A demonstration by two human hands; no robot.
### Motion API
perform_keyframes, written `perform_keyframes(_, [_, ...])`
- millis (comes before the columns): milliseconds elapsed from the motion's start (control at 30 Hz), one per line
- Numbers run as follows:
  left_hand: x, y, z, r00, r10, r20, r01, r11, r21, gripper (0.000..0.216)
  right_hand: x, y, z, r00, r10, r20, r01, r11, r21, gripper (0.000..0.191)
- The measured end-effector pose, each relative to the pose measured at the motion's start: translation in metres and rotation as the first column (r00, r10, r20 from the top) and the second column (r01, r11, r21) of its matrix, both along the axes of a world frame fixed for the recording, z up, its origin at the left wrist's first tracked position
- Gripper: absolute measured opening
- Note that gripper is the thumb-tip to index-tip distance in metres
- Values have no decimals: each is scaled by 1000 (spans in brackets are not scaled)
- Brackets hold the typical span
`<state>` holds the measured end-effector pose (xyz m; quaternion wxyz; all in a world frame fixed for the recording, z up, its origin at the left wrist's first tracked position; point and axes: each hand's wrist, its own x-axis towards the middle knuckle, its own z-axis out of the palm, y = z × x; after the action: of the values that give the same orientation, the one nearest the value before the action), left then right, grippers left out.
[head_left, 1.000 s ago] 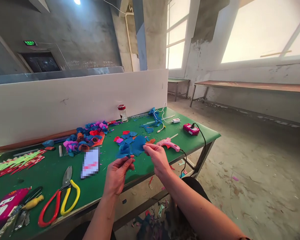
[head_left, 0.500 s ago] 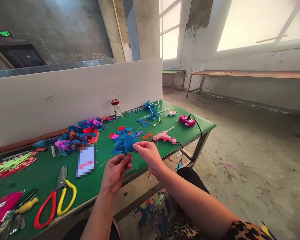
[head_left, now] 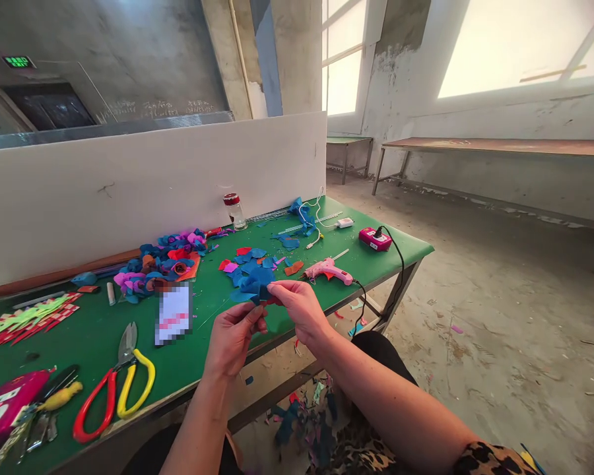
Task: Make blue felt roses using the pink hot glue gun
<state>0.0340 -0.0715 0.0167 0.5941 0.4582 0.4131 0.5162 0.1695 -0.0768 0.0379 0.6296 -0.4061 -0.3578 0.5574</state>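
Between my two hands, over the table's near edge, is a blue paper flower with loose, spread petals. My left hand is closed, thumb and fingers pinching its base from below. From the right, my right hand pinches the edge of a petal; its fingertips are partly covered. Behind the flower lie loose petals in blue, red and pink, with a brown petal beside them. A pink glue gun with a glue stick in its back rests to the right of these.
Red-and-yellow-handled scissors lie at the left front of the green table. A heap of finished paper flowers, a lidded glass jar, a white charger and a magenta power socket stand further back. Scraps litter the floor.
The view has shifted slightly, so the table sits a little further right. My hands keep their pinch on the blue flower, whose petals look tilted a bit differently.
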Motion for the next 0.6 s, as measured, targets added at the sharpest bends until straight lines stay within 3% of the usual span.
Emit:
perform_keyframes(200, [3, -2, 2, 999, 35, -38, -33, 998, 56, 21, 0, 0, -7, 1000, 10, 9, -11, 998, 66, 22])
perform_keyframes(600, [0, -9, -2, 947, 163, -276, -82, 955, 284, 15, 0, -7, -15, 995, 84, -62, -73, 983, 169, 19])
